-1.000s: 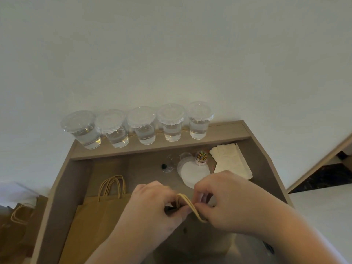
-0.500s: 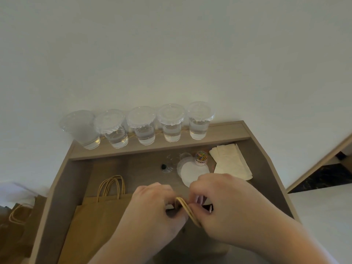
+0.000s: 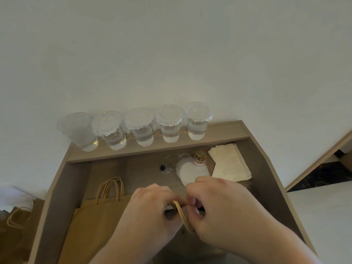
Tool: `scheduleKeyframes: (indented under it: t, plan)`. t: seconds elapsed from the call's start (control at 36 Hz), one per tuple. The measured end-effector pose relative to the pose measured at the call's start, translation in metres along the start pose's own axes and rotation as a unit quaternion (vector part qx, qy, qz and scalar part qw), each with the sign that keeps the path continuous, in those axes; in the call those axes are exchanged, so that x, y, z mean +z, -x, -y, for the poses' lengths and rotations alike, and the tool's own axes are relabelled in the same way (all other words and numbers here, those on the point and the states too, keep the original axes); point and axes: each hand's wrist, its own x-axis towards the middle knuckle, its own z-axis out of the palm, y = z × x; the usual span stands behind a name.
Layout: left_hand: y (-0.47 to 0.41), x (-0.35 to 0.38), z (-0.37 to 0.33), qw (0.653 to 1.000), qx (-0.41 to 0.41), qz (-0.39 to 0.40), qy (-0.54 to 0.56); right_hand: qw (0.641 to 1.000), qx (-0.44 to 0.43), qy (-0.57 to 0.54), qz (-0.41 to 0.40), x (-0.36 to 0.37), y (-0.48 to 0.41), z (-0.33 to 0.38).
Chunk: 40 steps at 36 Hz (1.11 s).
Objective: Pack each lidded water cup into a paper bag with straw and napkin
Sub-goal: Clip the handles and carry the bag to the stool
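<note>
Drawn closer, left hand (image 3: 150, 212) and right hand (image 3: 224, 212) are seen pinching a bag handle (image 3: 182, 214) at 6 o'clock; cups (image 3: 169, 122) are lined at 12. Handles should be parted evenly.

The left hand (image 3: 152, 208) and right hand (image 3: 219, 204) are seen bare, and both forearms (image 3: 276, 244) are left uncovered down to the near edge.
</note>
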Motion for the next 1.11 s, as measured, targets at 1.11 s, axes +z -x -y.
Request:
scheduleKeyframes:
  t: [1.11]
  plan:
    - [0.013, 0.012, 0.053, 0.97, -0.051, -0.05, 0.231, 0.974, 0.143, -0.166, -0.057, -0.012, 0.001, -0.04]
